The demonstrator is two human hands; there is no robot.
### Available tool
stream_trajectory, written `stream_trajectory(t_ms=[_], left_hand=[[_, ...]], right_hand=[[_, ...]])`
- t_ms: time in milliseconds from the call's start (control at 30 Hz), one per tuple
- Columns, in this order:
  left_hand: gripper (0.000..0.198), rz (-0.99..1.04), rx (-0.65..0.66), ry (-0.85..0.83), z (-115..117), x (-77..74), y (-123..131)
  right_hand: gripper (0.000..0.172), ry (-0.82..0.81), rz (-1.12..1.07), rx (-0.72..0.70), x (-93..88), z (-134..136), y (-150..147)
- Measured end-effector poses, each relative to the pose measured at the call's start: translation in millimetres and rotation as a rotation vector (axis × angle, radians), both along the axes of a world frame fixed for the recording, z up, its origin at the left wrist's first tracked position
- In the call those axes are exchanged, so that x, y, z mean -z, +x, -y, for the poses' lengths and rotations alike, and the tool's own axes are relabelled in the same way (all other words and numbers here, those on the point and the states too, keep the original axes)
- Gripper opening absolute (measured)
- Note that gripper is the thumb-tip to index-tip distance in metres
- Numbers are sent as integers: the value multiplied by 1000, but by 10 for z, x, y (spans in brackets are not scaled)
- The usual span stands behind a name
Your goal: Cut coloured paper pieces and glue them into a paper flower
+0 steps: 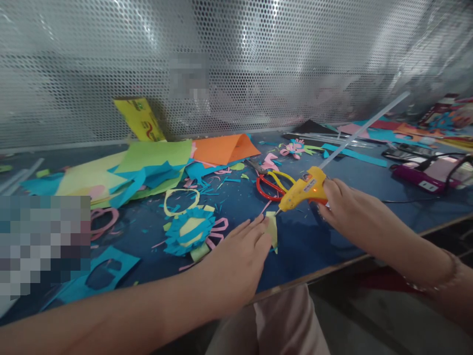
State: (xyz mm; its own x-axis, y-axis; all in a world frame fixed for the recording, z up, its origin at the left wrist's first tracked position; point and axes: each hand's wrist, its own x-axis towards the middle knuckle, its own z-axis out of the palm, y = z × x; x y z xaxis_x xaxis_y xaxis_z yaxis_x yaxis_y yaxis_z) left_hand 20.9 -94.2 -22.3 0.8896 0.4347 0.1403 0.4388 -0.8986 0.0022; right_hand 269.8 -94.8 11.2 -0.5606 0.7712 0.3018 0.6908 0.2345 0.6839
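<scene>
My right hand (336,199) is wrapped round a yellow hot glue gun (303,188) with a lit orange light. A long clear glue stick (365,129) sticks out of its back. The nozzle points down at the top end of a small pale yellow paper strip (272,230) on the table. My left hand (246,249) holds this strip against the tabletop with its fingertips, close to the nozzle. Left of that hand lies a blue fringed paper flower (190,230) with a pale centre and pink loops (219,229). Red and yellow-handled scissors (271,183) lie behind the glue gun.
Coloured paper sheets (157,154) and scraps cover the back left of the blue table (299,256). A pink paper flower (293,148) and spare glue sticks (332,139) lie behind. A purple power strip (417,178) sits right. Perforated metal sheeting (229,93) borders the back.
</scene>
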Motion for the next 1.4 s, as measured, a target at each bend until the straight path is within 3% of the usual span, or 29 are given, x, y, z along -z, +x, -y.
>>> stream_trajectory(t_ms=[500, 1400], left_hand=[[40, 15, -16, -48, -8, -15, -8], [37, 21, -43, -76, 3, -51, -3]], right_hand=[[20, -31, -193, 4, 10, 47, 5], [22, -8, -159, -19, 21, 179, -13]])
